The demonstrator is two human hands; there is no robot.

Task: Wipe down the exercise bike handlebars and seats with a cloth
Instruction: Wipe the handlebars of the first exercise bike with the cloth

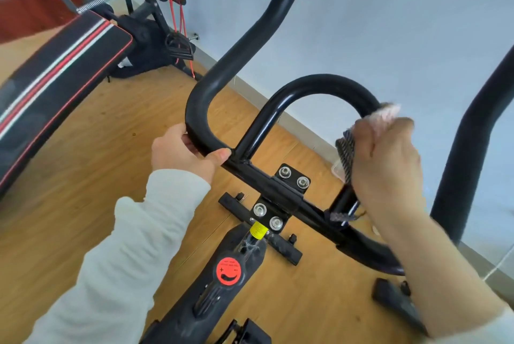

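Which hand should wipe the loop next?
Right. The right hand grips the cloth against the loop. The left hand holds the outer bar with no cloth, probably steadying the bike.

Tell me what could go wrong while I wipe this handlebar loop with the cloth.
A loose end of the cloth hangs near the joint below your right hand; it could snag there. Your left hand grips only the outer handlebar, so a hard wipe along the loop might rock the bike.
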